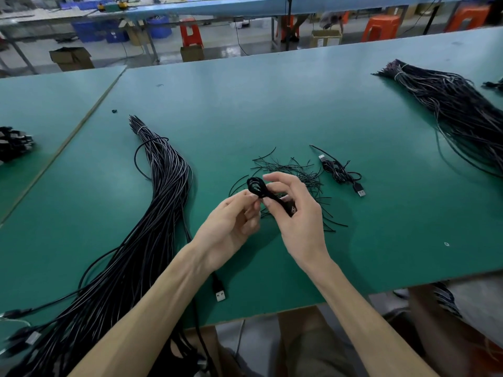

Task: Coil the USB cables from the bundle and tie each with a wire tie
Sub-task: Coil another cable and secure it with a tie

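Both hands hold one small coiled black USB cable [258,187] above the green table [245,104]. My left hand [231,221] pinches the coil near its looped end. My right hand [296,210] curls round the other end, where a plug shows at its palm. Loose black wire ties [294,170] lie scattered on the table just beyond the hands. A long bundle of black USB cables [160,186] runs from the far left toward the near edge. One coiled cable [341,172] lies to the right of the ties.
A second large cable bundle [457,110] lies at the far right. A loose USB plug [220,292] rests near the front edge under my left forearm. Dark parts [13,142] sit at the left edge. Cardboard boxes, stools and benches stand beyond the table.
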